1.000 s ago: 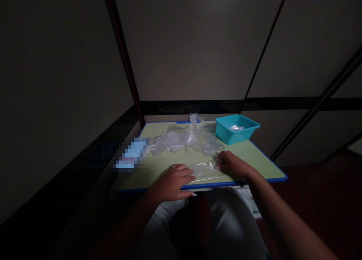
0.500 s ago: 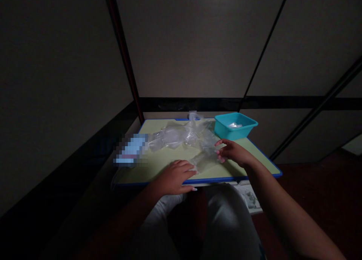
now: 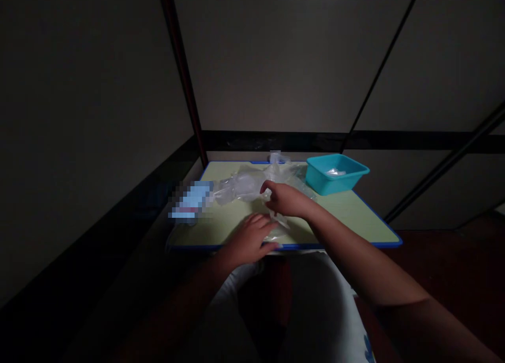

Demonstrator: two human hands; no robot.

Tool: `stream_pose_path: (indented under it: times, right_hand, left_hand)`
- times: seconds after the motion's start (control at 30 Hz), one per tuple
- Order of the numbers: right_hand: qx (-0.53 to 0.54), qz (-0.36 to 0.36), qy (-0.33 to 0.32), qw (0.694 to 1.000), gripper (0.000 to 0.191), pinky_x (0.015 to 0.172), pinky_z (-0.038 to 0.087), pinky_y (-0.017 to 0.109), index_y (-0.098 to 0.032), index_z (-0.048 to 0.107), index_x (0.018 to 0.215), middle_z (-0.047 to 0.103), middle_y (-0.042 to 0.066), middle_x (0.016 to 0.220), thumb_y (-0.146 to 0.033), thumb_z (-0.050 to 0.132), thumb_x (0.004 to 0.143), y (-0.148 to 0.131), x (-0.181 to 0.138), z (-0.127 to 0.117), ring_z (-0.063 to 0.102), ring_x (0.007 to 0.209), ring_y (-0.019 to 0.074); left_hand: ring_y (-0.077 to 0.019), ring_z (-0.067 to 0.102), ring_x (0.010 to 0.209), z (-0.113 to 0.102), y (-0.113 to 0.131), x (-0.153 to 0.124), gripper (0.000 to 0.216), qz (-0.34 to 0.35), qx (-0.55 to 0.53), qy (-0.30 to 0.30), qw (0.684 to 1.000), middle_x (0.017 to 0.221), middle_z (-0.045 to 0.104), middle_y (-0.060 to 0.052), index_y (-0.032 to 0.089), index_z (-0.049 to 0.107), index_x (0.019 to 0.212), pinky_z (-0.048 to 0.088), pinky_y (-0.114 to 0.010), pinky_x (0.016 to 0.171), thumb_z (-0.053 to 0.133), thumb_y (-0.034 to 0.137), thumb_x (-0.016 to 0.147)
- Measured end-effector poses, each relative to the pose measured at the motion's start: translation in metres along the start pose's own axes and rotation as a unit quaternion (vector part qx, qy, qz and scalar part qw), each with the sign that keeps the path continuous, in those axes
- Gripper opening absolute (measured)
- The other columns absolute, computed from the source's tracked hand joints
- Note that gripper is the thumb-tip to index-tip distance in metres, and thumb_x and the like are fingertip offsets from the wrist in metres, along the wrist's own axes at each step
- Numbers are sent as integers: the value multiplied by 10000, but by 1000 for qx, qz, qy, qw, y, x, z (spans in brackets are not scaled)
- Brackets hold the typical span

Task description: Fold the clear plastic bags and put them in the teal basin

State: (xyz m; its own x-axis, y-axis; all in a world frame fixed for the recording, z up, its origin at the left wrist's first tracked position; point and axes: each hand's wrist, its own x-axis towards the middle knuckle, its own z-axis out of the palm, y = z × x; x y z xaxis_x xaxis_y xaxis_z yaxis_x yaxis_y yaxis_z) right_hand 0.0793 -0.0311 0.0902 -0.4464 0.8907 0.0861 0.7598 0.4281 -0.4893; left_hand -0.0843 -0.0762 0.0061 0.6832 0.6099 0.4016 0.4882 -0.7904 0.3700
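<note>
A small clear plastic bag [image 3: 281, 230] lies crumpled near the front edge of the table, partly hidden by my hands. My left hand [image 3: 252, 238] rests palm down beside it, fingers stretched out and their tips on the bag's left side. Just above and behind, my right hand [image 3: 287, 199] curls its fingers and thumb round the upper part of this bag, which rises toward it. Beyond the hands spreads a loose pile of clear plastic bags [image 3: 242, 184], overlapping and wrinkled.
A turquoise plastic basket [image 3: 335, 181] with some clear packets [image 3: 335, 172] in it stands at the back right of the yellow, blue-edged table [image 3: 355, 221]. A blurred-out phone-like screen [image 3: 193, 200] is at the left edge. Wall panels [image 3: 276, 63] rise behind.
My right hand has moved left and slightly away from me, bringing the bag's far part toward my left hand. My left hand stays nearly in place. The view has shifted slightly.
</note>
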Motion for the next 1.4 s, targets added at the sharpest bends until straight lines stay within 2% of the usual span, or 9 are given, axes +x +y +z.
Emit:
stream_pose_path:
  times: [0.13, 0.27, 0.4, 0.53, 0.67, 0.9, 1.07, 1.2, 1.4]
  right_hand:
    - [-117, -20, 19, 993, 369, 542, 315, 213, -190, 516, 1056, 642, -1, 675, -133, 596, 700, -10, 10, 19, 588, 646, 157]
    - [-22, -27, -29, 999, 360, 535, 326, 207, -177, 499, 1062, 615, -24, 617, -135, 600, 718, -11, 13, 35, 560, 577, 135]
    - [219, -42, -70, 972, 304, 474, 334, 189, -177, 479, 1056, 528, -69, 542, -369, 548, 830, 0, 4, 41, 490, 477, 101]
    - [286, -47, 62, 955, 331, 509, 395, 206, -176, 513, 1033, 537, -30, 647, -462, 420, 896, 25, -21, 39, 500, 550, 106]
    - [134, -66, 152, 977, 306, 826, 459, 321, -182, 563, 1054, 605, 86, 1025, -409, 417, 909, 52, -55, 41, 562, 957, 192]
    - [-136, -91, 50, 985, 638, 1101, 182, 487, -216, 199, 1460, 242, 103, 1501, -424, 424, 900, 56, -99, 67, 216, 1374, 239]
    - [-228, -110, 30, 967, 649, 1106, 116, 515, -231, 143, 1469, 198, 83, 1509, -410, 418, 909, 48, -102, 84, 179, 1386, 226]
    - [-267, -101, 42, 958, 647, 1091, 108, 546, -235, 188, 1461, 173, 105, 1509, -440, 436, 900, 48, -101, 87, 165, 1388, 256]
    - [-289, -115, 51, 949, 625, 1073, 136, 568, -276, 212, 1450, 182, 86, 1509, -411, 467, 896, 51, -100, 88, 165, 1386, 267]
  left_hand:
    - [-203, 623, 860, -4, -11, -6, 315, -247, -272, 173, 914, 946, 624, -70, 197, 502, 1097, 494, -363, 802, 345, 407, 923]
    - [-181, 650, 619, -9, -16, -6, 476, -379, -527, 136, 748, 768, 637, -38, 202, 391, 1231, 531, -346, 655, 278, 542, 918]
    - [-170, 652, 587, -11, -15, -4, 528, -403, -590, 118, 689, 718, 622, -23, 203, 426, 1207, 542, -338, 631, 378, 606, 868]
    - [-140, 644, 647, -8, -12, -3, 401, -405, -547, 129, 721, 783, 621, -3, 221, 491, 1112, 542, -297, 637, 627, 421, 792]
    - [-147, 643, 691, -2, -13, -5, 447, -368, -537, 118, 750, 792, 627, -6, 202, 475, 1121, 528, -283, 656, 680, 239, 726]
    - [-143, 599, 636, 1, -19, -7, 397, -331, -441, 101, 829, 721, 579, 15, 172, 511, 1071, 488, -253, 581, 636, 182, 693]
    - [-226, 582, 904, -10, -15, -9, 324, -279, -70, 142, 947, 919, 615, -70, 160, 567, 1085, 466, -371, 829, 578, 152, 761]
    - [-276, 411, 1234, -14, 1, -17, 375, -173, 136, 121, 968, 1280, 518, -134, 157, 520, 1225, 273, -460, 1055, 497, 246, 861]
    - [-211, 251, 1370, 2, 4, -30, 527, -39, 205, -14, 978, 1439, 391, -77, 199, 357, 1384, 97, -463, 1131, 428, 416, 910]
